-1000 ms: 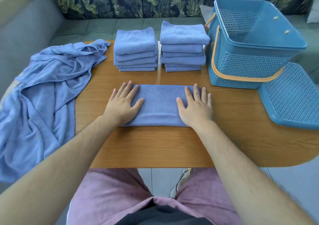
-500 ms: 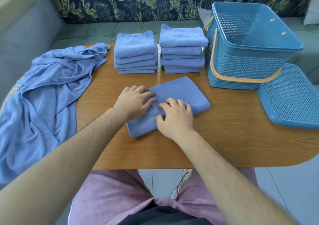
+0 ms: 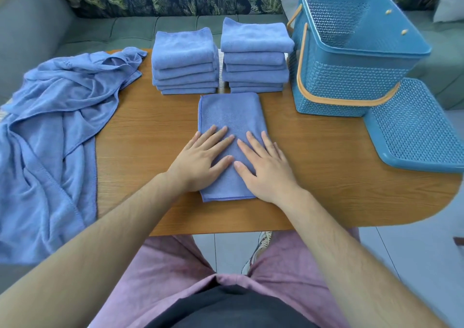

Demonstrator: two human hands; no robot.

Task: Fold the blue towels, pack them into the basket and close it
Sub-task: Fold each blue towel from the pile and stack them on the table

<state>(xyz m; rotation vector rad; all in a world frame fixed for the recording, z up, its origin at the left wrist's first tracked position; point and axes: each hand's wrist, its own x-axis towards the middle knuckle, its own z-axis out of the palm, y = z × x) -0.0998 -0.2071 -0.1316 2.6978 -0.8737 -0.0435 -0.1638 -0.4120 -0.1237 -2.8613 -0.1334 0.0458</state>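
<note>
A half-folded blue towel [image 3: 229, 116] lies lengthwise in the middle of the wooden table [image 3: 326, 172]. My left hand [image 3: 200, 156] and my right hand [image 3: 263, 164] press flat on its near half, fingers straight and side by side. Behind it stand two stacks of folded blue towels, the left stack [image 3: 184, 61] and the right stack [image 3: 254, 56]. The blue basket [image 3: 351, 76] with orange handles stands open at the back right. Its perforated lid [image 3: 414, 126] lies beside it at the table's right edge.
A heap of unfolded blue towels [image 3: 50, 126] drapes over the table's left end and hangs off it. A grey-green sofa [image 3: 150, 28] with a leaf-print back runs behind the table. My pink shorts and a shoe show below the near edge.
The towel has been turned from lying crosswise to lying lengthwise. Both hands came together and now lie flat on its near half.
</note>
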